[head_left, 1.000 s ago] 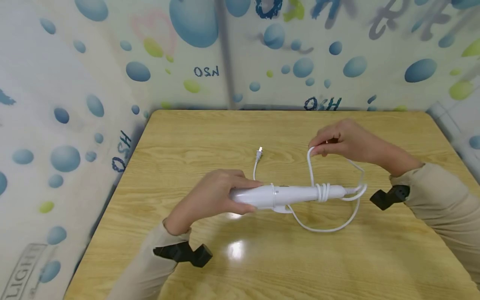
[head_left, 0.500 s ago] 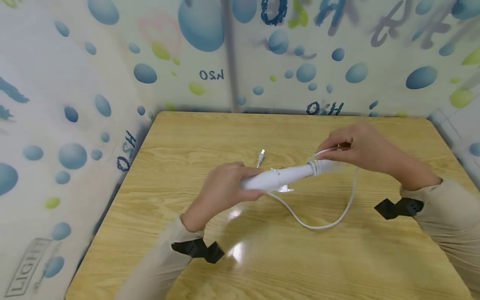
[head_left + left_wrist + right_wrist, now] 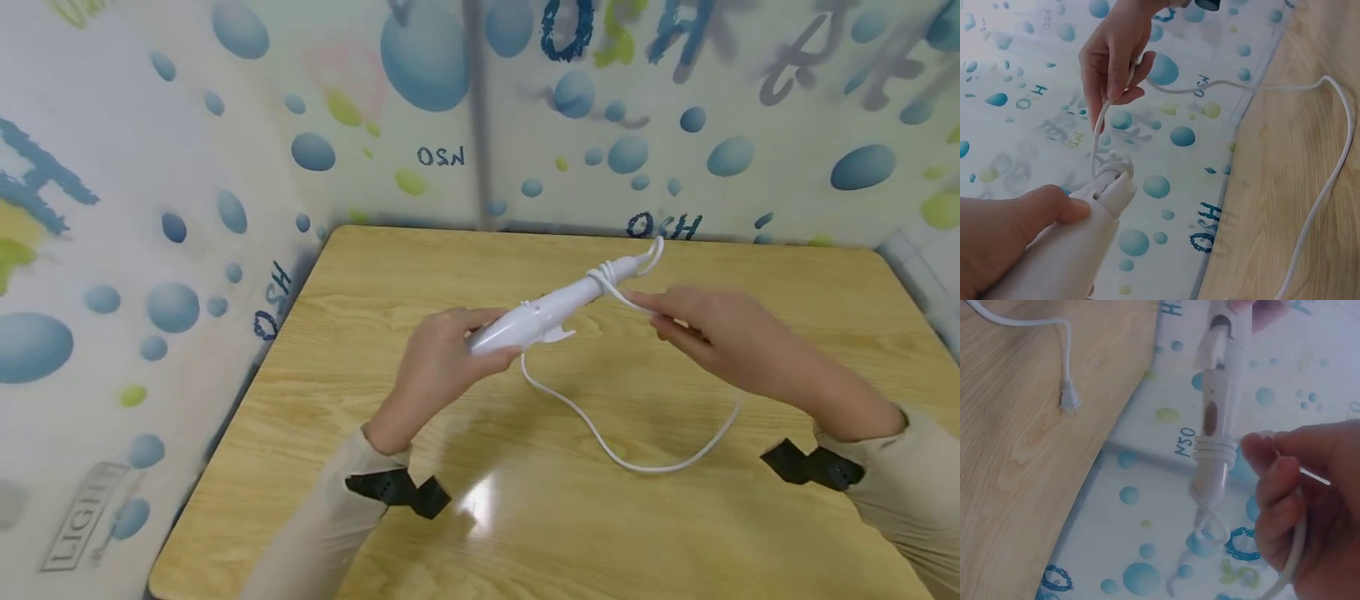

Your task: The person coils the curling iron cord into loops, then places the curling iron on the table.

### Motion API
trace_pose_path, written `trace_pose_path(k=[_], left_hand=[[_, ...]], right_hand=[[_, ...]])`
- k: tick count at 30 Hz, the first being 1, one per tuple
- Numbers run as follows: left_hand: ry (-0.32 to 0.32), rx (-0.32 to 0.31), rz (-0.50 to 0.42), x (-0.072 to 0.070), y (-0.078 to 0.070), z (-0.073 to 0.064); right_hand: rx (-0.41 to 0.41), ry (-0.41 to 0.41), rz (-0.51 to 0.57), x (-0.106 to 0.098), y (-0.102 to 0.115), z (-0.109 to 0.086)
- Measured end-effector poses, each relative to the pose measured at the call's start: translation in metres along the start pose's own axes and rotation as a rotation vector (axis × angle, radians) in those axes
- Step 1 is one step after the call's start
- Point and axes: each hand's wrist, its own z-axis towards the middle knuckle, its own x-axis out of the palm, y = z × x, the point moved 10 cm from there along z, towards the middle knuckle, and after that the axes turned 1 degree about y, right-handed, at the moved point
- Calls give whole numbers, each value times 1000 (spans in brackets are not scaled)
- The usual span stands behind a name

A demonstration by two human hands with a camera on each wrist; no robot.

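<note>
A white curling iron is held above the table, tilted with its cord end up and to the right. My left hand grips its thicker end, thumb and fingers on either side. Its white power cord goes around the handle in several turns near the cord end, which show as stacked loops in the right wrist view. Just right of these turns, my right hand pinches the cord. The rest of the cord curves below both hands, and the plug lies on the table in the right wrist view.
A wooden table spans the space beneath both hands. Walls patterned with blue and green drops stand behind it and on the left. A black wrist camera is strapped over each sleeve.
The curling iron has risen and tilted, its cord end swinging up and away. My right hand has carried the cord over the handle, then down to the near right side.
</note>
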Motion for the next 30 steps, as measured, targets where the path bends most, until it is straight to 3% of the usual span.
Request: trace_pose_path(k=[4,10,16,19,24,30], left_hand=[[-57,-27,-102,-11,9,-2],[-111,-43,-245,-29,15,-5],[-152,-79,-384,-46,19,-7],[-139,-91,-443,-46,22,-7],[-83,-99,-536,-44,26,-5],[8,-97,-633,-39,28,-4]], right_hand=[[11,-39,5,3,3,-4],[-28,-185,51,4,12,-8],[18,-273,170,9,13,-12],[50,-319,238,12,7,-16],[61,-367,440,21,-9,-17],[-52,-307,875,39,-31,-7]])
